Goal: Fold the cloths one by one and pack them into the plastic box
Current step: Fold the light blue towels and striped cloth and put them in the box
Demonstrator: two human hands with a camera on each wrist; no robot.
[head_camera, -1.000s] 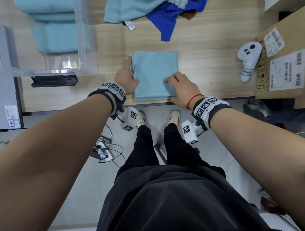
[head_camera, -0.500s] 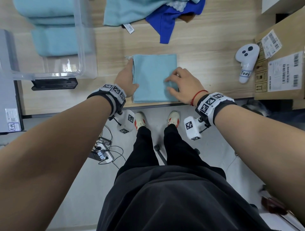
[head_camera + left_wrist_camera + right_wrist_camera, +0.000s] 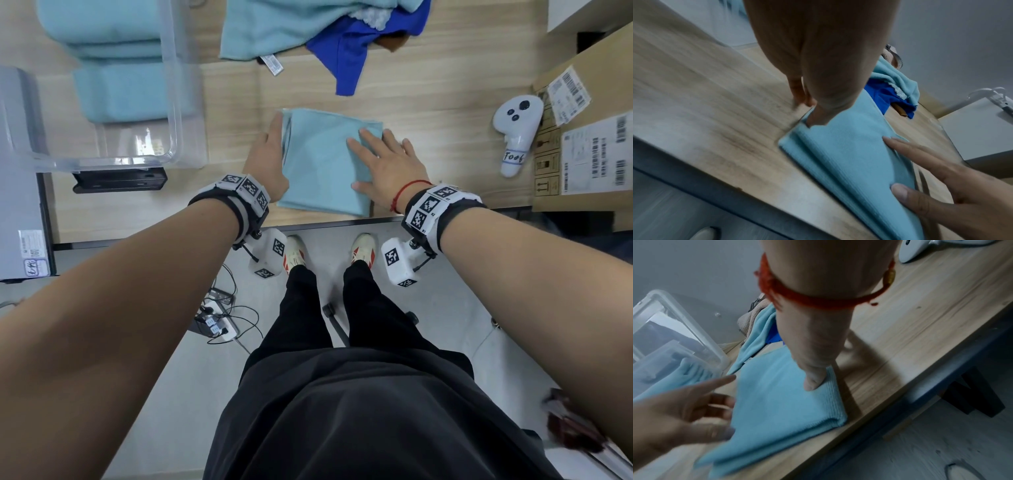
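- Table (image 3: 428, 85) of pale wood grain with a dark front edge, grey floor (image 3: 171, 377) below
- Folded light-blue cloth (image 3: 325, 164) lies at the table's front edge
- Left hand (image 3: 270, 161), fingers straight, rests along the cloth's left side
- Right hand (image 3: 390, 164) lies flat and spread on its right part
- Plastic box (image 3: 178, 102) holding folded cloths stands toward the left edge
- Unfolded cloths (image 3: 308, 27) heap at the far edge

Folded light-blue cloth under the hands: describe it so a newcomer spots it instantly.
On the wooden table, look at the near edge, right of the clear plastic box. The folded light-blue cloth lies there, between the left hand and right hand. Unlike the loose blue pile behind it, it is a neat flat square.
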